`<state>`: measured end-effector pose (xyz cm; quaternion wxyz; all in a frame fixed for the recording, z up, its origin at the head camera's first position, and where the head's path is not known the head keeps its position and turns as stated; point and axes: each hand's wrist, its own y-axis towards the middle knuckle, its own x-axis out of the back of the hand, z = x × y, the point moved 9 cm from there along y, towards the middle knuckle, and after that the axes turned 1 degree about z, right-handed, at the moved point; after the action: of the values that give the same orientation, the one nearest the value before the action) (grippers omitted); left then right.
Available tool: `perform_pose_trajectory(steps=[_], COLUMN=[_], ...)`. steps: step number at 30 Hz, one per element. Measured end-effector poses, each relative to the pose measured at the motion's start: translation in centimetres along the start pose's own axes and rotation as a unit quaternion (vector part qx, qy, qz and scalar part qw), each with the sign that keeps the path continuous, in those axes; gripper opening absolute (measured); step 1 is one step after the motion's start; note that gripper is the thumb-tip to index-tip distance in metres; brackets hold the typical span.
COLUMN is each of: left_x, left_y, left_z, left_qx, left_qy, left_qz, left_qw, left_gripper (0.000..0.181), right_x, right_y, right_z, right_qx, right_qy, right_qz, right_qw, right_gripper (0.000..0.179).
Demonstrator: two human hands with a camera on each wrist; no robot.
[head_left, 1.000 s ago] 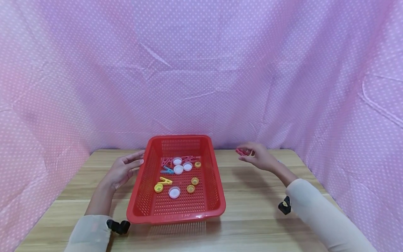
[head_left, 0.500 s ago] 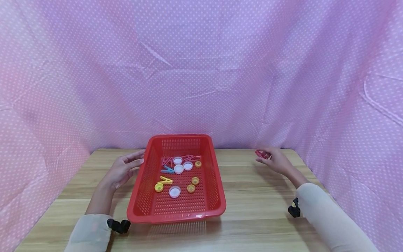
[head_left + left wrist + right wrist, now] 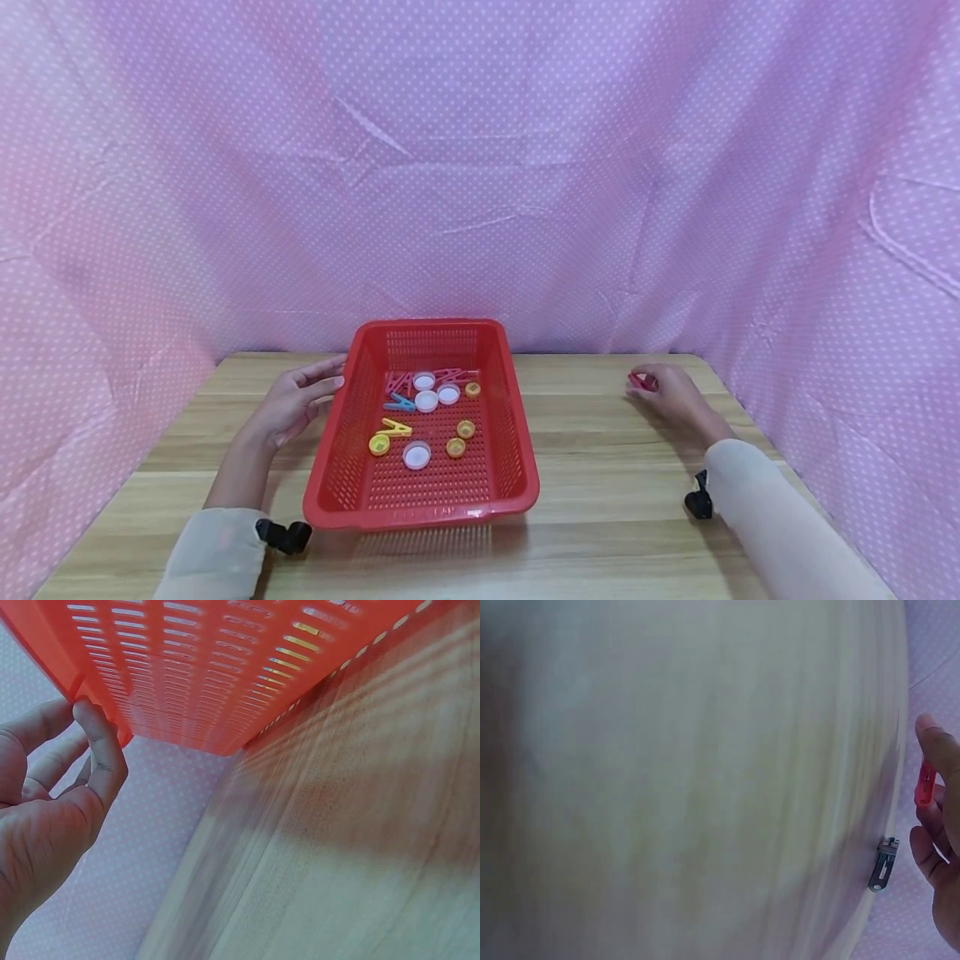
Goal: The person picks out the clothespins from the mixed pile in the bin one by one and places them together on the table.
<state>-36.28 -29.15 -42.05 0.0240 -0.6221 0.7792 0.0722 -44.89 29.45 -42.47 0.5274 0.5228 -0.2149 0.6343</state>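
A red plastic basket (image 3: 517,450) stands on the wooden table. At its left rim, my left hand (image 3: 292,404) pinches the edge between thumb and fingers; the left wrist view shows those fingertips (image 3: 84,712) right at the rim. Over the table's far right part, my right hand (image 3: 671,393) holds a red clothespin (image 3: 642,381) between thumb and fingers. A dark clothespin (image 3: 883,864) lies on the table below that hand in the right wrist view; in the head view the hand hides it. Inside the basket are several pink clothespins (image 3: 453,375), a blue clothespin (image 3: 400,403) and a yellow clothespin (image 3: 396,428).
Several round caps lie in the basket too, among them a white cap (image 3: 417,456), a yellow cap (image 3: 379,445) and an amber cap (image 3: 456,448). A pink dotted cloth (image 3: 480,183) hangs behind the table (image 3: 600,533) and along its sides.
My right hand has moved to the right with the red clothespin, then come lower over the table. The left hand and the basket have stayed in place.
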Motion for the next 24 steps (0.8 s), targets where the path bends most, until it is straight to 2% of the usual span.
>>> perform_pose_trajectory(steps=[8,13,16,19,24], left_x=[-0.2,-0.3,-0.3,-0.2,-0.1], left_y=[0.1,0.1,0.1,0.2,0.2], left_z=[0.1,0.1,0.1,0.1,0.2], left_qx=[0.005,0.005,0.003,0.001,0.000], left_qy=[-0.004,-0.002,-0.007,-0.014,-0.016], left_qz=[0.004,0.003,0.003,0.009,0.010], left_qw=[1.0000,1.0000,1.0000,0.9999,0.9998], left_gripper=[0.055,0.053,0.053,0.054,0.054], right_x=[-0.5,-0.5,-0.4,-0.1,0.0], right_y=[-0.4,-0.7,-0.9,-1.0,-1.1], right_z=[-0.4,-0.6,-0.9,-1.3,-1.8], right_qx=[0.014,0.019,0.016,0.009,-0.001], right_qy=[-0.039,-0.024,0.000,0.016,0.018], right_qz=[0.017,0.035,0.052,0.064,0.072], right_qw=[0.9990,0.9989,0.9985,0.9978,0.9973], right_gripper=[0.027,0.020,0.025,0.038,0.039])
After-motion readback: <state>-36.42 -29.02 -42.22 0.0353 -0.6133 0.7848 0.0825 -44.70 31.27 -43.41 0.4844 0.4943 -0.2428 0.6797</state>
